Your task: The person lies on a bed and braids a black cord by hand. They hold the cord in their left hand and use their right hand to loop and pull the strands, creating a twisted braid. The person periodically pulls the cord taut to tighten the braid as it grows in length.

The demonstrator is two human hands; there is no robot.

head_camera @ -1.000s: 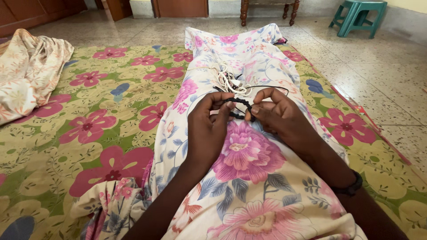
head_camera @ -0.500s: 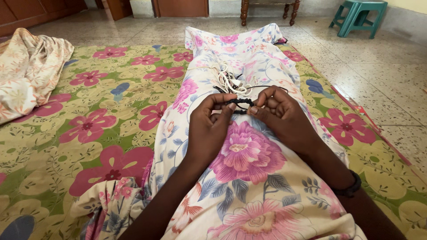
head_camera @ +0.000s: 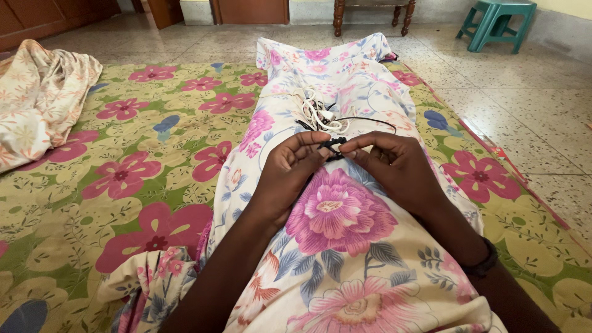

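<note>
- Far left, a crumpled peach floral cloth (head_camera: 37, 98) lies on the green flowered mat (head_camera: 123, 179), well apart from the work.
- Moving in, the left hand (head_camera: 287, 169) has thumb and forefinger pinched together on one end of a small tangle of black cord (head_camera: 333, 148).
- That cord sits between both hands, held just above the pale floral cloth (head_camera: 336, 246) spread down the middle. It looks light, thin and limp, likely to slip or knot again if tugged; the bunched part at the fingertips seems the best place to hold.
- Just beyond it, a bundle of white cables (head_camera: 317, 114) rests on the same cloth, and a black strand loops out toward it, so the two could snag.
- The right hand (head_camera: 398, 166) is clamped on the cord's other end, a dark band at the wrist.
- Far right, speckled floor (head_camera: 530, 105) and a green plastic stool (head_camera: 496, 21), clear of everything.
</note>
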